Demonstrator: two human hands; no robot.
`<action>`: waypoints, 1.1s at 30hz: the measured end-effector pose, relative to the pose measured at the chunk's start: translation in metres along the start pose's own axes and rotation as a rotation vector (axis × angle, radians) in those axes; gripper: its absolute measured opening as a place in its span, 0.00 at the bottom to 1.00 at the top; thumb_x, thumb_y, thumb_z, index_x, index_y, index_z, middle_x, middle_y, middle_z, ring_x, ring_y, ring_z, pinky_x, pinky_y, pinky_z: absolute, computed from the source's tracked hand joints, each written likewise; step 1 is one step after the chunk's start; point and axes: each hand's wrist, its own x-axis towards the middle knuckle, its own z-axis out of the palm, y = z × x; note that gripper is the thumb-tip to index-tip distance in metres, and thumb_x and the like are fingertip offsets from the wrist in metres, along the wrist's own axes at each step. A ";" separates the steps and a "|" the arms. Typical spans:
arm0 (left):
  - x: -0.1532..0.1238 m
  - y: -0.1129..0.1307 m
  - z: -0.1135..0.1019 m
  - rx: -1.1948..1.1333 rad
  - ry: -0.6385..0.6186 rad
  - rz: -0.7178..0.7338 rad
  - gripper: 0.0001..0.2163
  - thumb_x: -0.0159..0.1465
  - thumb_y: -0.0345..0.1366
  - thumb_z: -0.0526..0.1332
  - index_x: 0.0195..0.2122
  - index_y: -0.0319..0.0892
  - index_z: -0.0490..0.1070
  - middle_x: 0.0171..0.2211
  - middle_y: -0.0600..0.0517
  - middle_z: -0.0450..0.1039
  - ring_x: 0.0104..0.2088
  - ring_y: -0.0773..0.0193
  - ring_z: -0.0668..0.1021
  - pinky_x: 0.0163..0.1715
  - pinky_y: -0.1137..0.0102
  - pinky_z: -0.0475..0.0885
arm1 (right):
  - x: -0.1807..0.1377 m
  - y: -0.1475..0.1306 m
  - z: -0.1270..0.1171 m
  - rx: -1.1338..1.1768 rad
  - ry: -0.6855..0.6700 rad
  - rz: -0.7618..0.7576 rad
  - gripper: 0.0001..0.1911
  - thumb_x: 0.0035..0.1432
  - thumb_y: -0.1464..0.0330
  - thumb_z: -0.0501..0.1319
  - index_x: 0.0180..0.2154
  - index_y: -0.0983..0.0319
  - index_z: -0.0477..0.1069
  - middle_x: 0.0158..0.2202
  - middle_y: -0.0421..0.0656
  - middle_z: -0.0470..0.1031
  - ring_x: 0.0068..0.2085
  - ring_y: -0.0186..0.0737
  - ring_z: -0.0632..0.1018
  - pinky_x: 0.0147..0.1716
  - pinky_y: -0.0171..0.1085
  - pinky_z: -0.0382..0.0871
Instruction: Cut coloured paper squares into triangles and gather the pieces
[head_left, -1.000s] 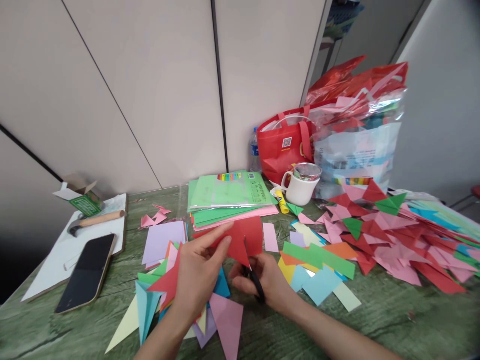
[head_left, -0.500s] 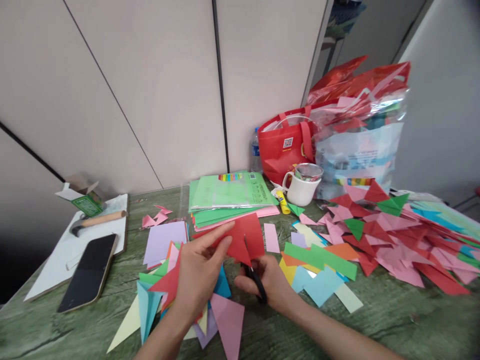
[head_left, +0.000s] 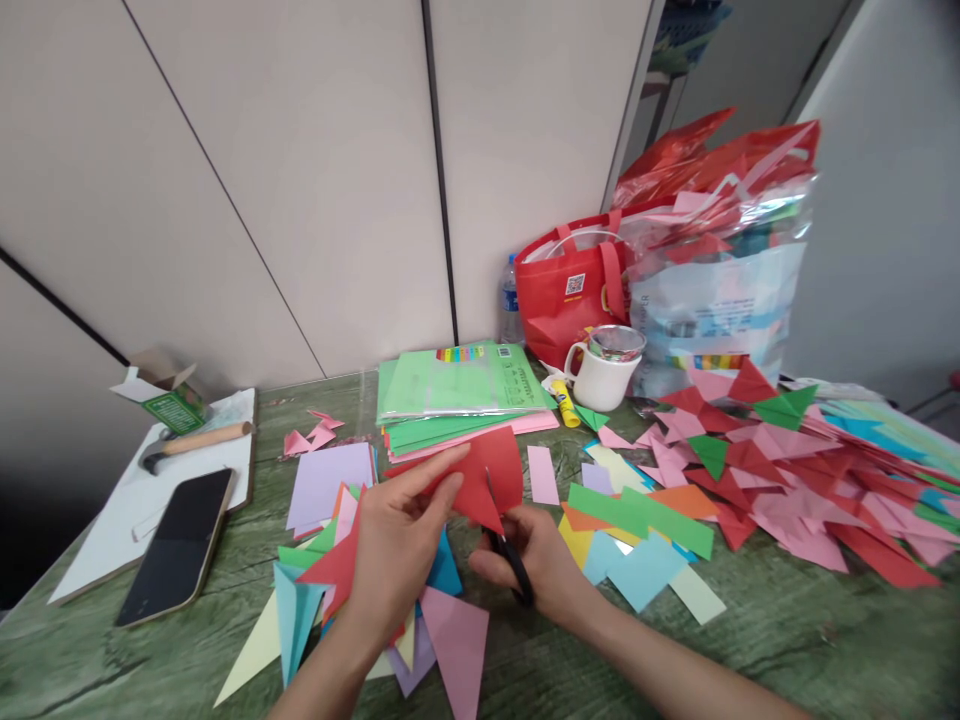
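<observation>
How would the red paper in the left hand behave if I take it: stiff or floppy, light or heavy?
The red paper is probably light: the left hand pinches it at one side only. It seems bendy yet not limp, since its free end curves without drooping. It may catch on the scissors, whose blade meets it.

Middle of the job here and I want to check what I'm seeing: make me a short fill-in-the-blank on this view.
1. The right hand holds a pair of ____.
2. The left hand holds paper whose colour is ____.
3. A ____ with a wooden handle lies on the white board.
4. In the picture, the handle of the mug is on its ____ side.

Missing words: scissors; red; hammer; left.
</observation>
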 end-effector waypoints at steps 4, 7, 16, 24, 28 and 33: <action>-0.001 0.000 0.000 0.020 0.003 0.011 0.13 0.55 0.36 0.62 0.43 0.48 0.76 0.31 0.55 0.79 0.22 0.68 0.75 0.23 0.74 0.74 | 0.000 0.002 0.002 -0.010 0.033 0.029 0.12 0.43 0.65 0.65 0.28 0.63 0.66 0.16 0.34 0.64 0.17 0.30 0.64 0.17 0.30 0.56; -0.001 0.000 0.000 0.007 0.003 0.013 0.12 0.55 0.36 0.62 0.42 0.48 0.76 0.31 0.55 0.80 0.22 0.68 0.76 0.23 0.75 0.74 | 0.000 0.000 0.002 -0.017 0.045 0.036 0.10 0.43 0.67 0.65 0.26 0.64 0.65 0.15 0.34 0.65 0.17 0.30 0.64 0.17 0.30 0.56; 0.002 -0.001 0.002 -0.084 -0.021 0.025 0.12 0.55 0.33 0.62 0.40 0.49 0.77 0.34 0.57 0.80 0.25 0.69 0.77 0.26 0.77 0.75 | 0.000 -0.014 0.000 -0.046 -0.032 -0.021 0.07 0.41 0.70 0.64 0.23 0.64 0.66 0.20 0.37 0.67 0.23 0.31 0.66 0.23 0.29 0.61; 0.000 0.002 0.003 -0.103 -0.031 0.013 0.13 0.55 0.32 0.62 0.41 0.45 0.76 0.32 0.56 0.80 0.24 0.68 0.78 0.26 0.76 0.76 | 0.001 -0.005 -0.002 -0.083 0.047 0.039 0.10 0.39 0.68 0.65 0.19 0.64 0.64 0.17 0.35 0.62 0.20 0.29 0.60 0.19 0.29 0.56; 0.001 0.003 0.004 -0.119 -0.027 -0.019 0.14 0.54 0.32 0.63 0.42 0.44 0.76 0.31 0.55 0.80 0.24 0.67 0.78 0.26 0.75 0.77 | 0.001 -0.003 -0.002 -0.104 0.044 0.038 0.12 0.41 0.66 0.64 0.18 0.63 0.62 0.15 0.35 0.61 0.19 0.29 0.61 0.19 0.30 0.54; 0.001 0.003 0.004 -0.108 -0.060 -0.037 0.14 0.55 0.32 0.62 0.43 0.44 0.75 0.34 0.54 0.80 0.26 0.65 0.79 0.28 0.73 0.77 | 0.001 -0.007 -0.001 -0.069 0.052 0.017 0.11 0.39 0.67 0.66 0.20 0.64 0.64 0.17 0.35 0.63 0.20 0.29 0.62 0.20 0.30 0.57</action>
